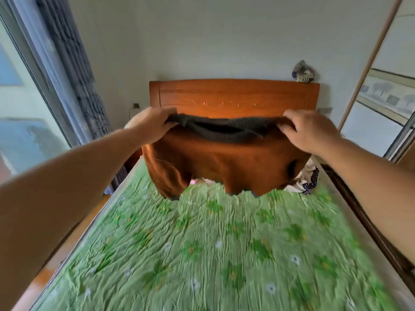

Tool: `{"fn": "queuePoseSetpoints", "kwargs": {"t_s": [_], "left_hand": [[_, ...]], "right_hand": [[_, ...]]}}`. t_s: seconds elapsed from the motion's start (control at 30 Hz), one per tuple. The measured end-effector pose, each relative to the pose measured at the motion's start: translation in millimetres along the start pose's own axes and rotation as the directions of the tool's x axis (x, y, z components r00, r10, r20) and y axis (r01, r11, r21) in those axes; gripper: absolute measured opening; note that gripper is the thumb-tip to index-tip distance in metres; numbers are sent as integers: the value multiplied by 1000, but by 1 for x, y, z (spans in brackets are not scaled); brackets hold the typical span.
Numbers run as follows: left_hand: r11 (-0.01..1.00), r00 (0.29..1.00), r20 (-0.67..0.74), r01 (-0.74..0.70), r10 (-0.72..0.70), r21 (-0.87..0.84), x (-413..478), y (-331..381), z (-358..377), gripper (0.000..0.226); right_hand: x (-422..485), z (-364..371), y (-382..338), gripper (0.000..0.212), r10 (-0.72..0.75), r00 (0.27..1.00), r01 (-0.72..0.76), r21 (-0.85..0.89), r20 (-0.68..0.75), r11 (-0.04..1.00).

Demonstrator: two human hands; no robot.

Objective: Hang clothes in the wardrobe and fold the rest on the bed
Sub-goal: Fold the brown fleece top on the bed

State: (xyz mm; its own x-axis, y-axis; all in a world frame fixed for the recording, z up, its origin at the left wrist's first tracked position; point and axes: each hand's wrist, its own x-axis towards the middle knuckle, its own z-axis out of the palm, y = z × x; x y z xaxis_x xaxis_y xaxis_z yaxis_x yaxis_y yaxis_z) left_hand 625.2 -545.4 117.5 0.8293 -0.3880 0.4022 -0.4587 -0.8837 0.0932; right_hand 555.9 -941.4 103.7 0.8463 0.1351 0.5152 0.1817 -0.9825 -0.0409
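Note:
I hold a rust-brown garment (pixel 224 162) with a dark ribbed band up in the air over the far half of the bed (pixel 213 243). My left hand (pixel 152 124) grips the left end of the band and my right hand (pixel 312 129) grips the right end, so the cloth hangs spread between them. Its lower edge dangles just above the green flowered bedspread. The garment hides part of the bed's far end.
A white and dark patterned pile of clothes (pixel 307 178) lies at the far right of the bed, partly behind the garment. A wooden headboard (pixel 233 95) stands against the wall. Window and curtain (pixel 74 70) are on the left; a sliding wardrobe door (pixel 381 97) is on the right.

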Motion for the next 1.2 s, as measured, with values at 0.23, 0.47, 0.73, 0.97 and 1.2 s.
{"fn": "queuePoseSetpoints", "kwargs": {"t_s": [0.23, 0.47, 0.73, 0.97, 1.2], "left_hand": [[998, 834, 548, -67, 65, -16, -142, 22, 139, 12], [994, 530, 845, 25, 74, -103, -316, 41, 327, 52], [981, 280, 955, -190, 99, -46, -471, 69, 464, 34], [967, 131, 988, -253, 77, -41, -535, 72, 503, 51], [949, -105, 994, -310, 32, -64, -559, 80, 519, 77]], "right_hand": [[-148, 129, -16, 24, 90, 804, -99, -17, 588, 995], [-342, 286, -45, 30, 83, 464, -170, -3, 882, 985], [-516, 383, -63, 47, -30, 147, -85, 43, 989, 995], [-582, 412, -67, 53, -124, -30, 19, 125, 992, 992], [-608, 433, -71, 50, -114, -199, 25, 122, 973, 992]]}}
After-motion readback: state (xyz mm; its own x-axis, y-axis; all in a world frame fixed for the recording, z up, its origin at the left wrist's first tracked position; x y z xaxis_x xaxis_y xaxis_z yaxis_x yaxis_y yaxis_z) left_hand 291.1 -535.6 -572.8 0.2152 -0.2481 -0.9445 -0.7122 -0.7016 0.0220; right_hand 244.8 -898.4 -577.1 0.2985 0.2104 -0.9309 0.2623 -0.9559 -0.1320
